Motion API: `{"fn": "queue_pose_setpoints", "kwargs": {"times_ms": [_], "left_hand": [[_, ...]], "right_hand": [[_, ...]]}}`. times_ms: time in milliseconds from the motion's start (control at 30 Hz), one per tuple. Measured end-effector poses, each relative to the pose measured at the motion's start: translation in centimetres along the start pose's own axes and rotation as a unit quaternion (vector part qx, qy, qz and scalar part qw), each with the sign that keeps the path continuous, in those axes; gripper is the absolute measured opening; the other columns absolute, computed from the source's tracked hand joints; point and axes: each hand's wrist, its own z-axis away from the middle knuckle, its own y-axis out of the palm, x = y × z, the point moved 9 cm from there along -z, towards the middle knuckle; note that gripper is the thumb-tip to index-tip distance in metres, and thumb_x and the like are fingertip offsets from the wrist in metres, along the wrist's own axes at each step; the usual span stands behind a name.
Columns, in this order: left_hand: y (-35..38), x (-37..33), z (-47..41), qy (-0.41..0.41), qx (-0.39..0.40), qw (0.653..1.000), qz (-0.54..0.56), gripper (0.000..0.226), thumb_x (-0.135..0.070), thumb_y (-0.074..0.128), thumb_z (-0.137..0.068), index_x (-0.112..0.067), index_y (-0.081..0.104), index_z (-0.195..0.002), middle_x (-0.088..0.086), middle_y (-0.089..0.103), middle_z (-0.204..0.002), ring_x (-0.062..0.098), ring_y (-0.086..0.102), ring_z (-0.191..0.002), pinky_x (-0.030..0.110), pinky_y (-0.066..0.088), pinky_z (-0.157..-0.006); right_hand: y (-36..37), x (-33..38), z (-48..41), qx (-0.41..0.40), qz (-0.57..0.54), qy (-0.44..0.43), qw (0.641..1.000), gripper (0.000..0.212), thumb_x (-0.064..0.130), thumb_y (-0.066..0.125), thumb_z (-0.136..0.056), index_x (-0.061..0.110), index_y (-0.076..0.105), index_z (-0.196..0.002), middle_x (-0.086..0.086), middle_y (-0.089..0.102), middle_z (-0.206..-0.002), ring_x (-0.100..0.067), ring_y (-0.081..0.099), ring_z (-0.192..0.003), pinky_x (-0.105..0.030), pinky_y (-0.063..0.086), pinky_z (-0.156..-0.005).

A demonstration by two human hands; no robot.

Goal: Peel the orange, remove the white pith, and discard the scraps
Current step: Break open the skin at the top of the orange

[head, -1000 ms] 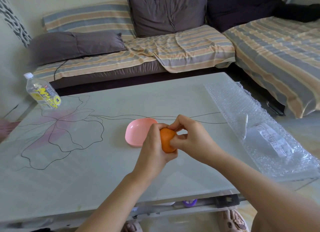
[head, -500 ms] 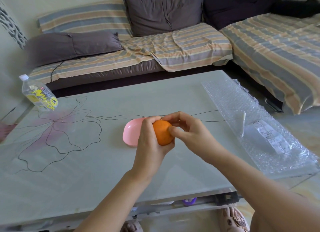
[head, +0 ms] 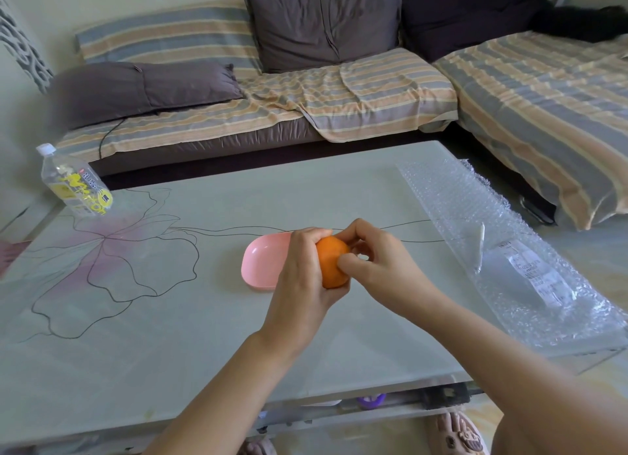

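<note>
Glass table [head: 170,318], whole unpeeled orange [head: 331,264], both hands gripping

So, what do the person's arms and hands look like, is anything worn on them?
The left hand and the right hand are bare: no gloves, rings, watch or bracelet are visible. Both forearms are uncovered up to the frame's edge, with no sleeve in view. Fingernails look short and unpainted.

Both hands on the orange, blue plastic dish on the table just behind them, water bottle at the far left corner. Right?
One thing is off: the dish is pink, not blue. The head view shows the pink plastic dish on the table just behind the left hand and right hand, both on the round orange. The clear water bottle is at the far left corner.
</note>
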Motion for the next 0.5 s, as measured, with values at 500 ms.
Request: {"fn": "queue_pose_setpoints", "kwargs": {"times_ms": [500], "left_hand": [[0.7,2.3,-0.2,-0.166,0.138,0.963,0.16,0.065,-0.006,0.064,-0.074,-0.024,0.043,-0.133,-0.005,0.055,-0.124,0.008,0.058,-0.109,0.017,0.05,-0.087]], "right_hand": [[0.2,1.4,-0.1,-0.01,0.131,-0.108,0.985,0.036,0.006,0.058,-0.078,0.021,0.061,-0.111,0.006,0.059,-0.105,-0.008,0.057,-0.098,-0.019,0.052,-0.081]]}}
